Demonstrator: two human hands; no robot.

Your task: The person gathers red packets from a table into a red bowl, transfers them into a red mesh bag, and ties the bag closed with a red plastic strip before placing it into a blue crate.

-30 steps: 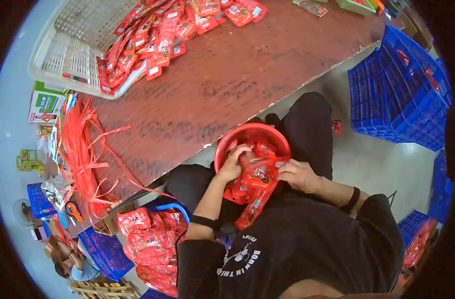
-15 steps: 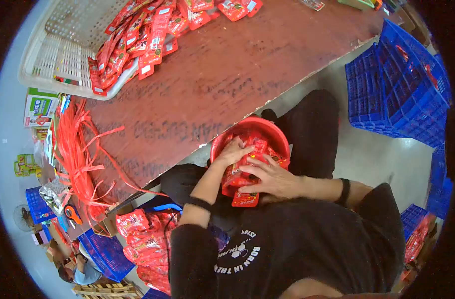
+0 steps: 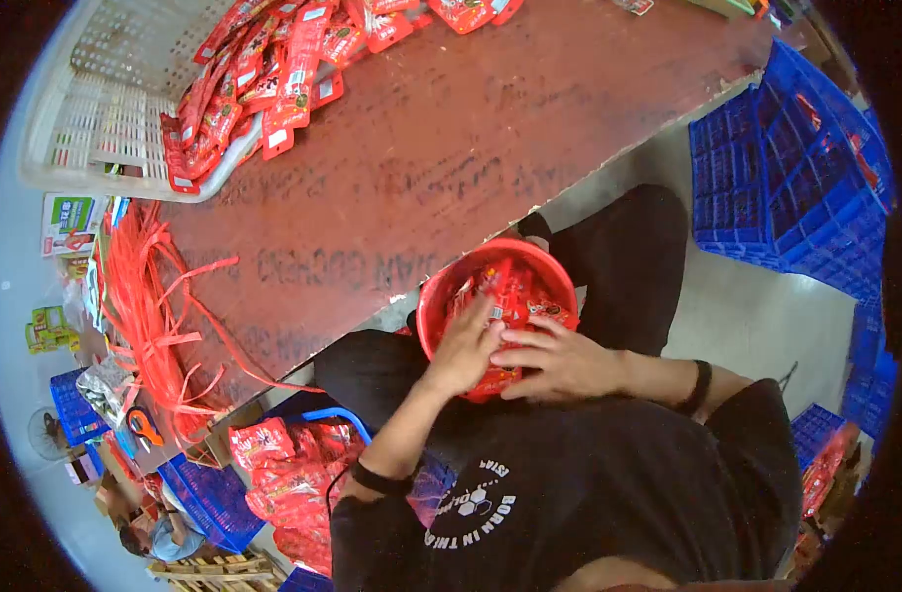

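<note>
A round red tub (image 3: 429, 314) sits between my knees, just below the table edge, with shiny red packets (image 3: 515, 296) inside. Over its near left side lies my left hand (image 3: 463, 347), fingers stretched out across the packets and their tips smeared by motion. Nothing shows clearly in its grip. My right hand (image 3: 552, 360) rests on the near right part of the packets, fingers spread and pointing left. The two hands almost meet at the fingertips. What lies under the palms is hidden.
The red-brown table (image 3: 421, 168) bears a white perforated basket (image 3: 96, 128) heaped with red packets, and red ribbon strips (image 3: 145, 306). Orange-handled scissors (image 3: 145, 426) lie at its left end. Blue crates (image 3: 737, 178) stack at right; bagged red packets (image 3: 293, 474) stand at lower left. Another person (image 3: 165, 538) is beyond.
My left hand has moved back toward my body, and its fingers now stretch forward. My right hand has shifted slightly right. The packet overhanging the tub's near rim no longer shows there.
</note>
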